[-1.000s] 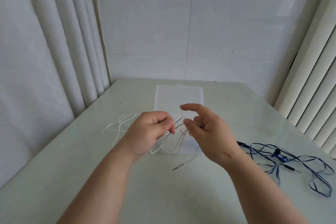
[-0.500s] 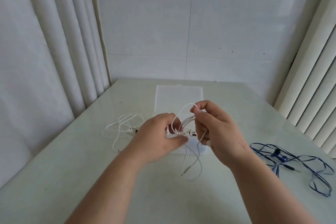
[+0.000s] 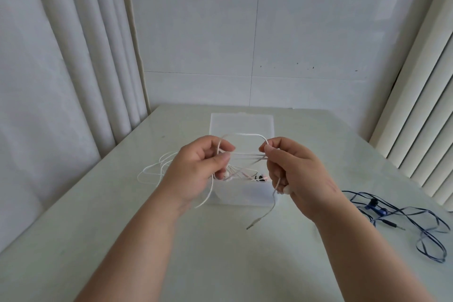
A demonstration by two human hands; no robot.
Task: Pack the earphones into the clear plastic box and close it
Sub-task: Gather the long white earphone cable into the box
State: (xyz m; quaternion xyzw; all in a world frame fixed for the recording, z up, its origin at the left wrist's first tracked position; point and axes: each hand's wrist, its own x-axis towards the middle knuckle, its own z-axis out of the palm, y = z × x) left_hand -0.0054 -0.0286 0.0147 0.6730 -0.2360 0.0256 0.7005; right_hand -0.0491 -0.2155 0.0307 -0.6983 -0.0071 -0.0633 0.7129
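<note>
The pale table (image 3: 103,240) fills the foreground, with 2 bare forearms reaching forward over it. Nearest along it hangs 1 silver jack plug (image 3: 253,224), the free end of the white earphones (image 3: 245,134), dangling just above the table below the right hand (image 3: 297,174). Off to the right, well apart from the hands, 1 pair of blue earphones (image 3: 377,209) lies in loose loops on the table, its own dark plug (image 3: 394,224) pointing right. The 2 hands are held side by side above the clear plastic box (image 3: 242,193). The left hand (image 3: 196,169) has its fingers (image 3: 221,158) curled and pinching several strands of the white cable; the right hand's fingers (image 3: 268,148) are likewise curled and clamped on the same strands, which stretch straight between the hands, with 1 loop arching over the gap. 1 white earbud (image 3: 286,189) shows at the right hand's lower edge and 1 more (image 3: 226,174) under the left hand. The box stands just behind and below the hands with a pinkish pair (image 3: 260,178) inside, and its lid (image 3: 241,122) is open at the far side. Left of the left hand more white cable (image 3: 152,171) lies looped on the table; whether it is part of the held pair cannot be told. Beyond stand a tiled wall (image 3: 245,44), curtains (image 3: 73,56) on the left and blinds (image 3: 421,117) on the right.
</note>
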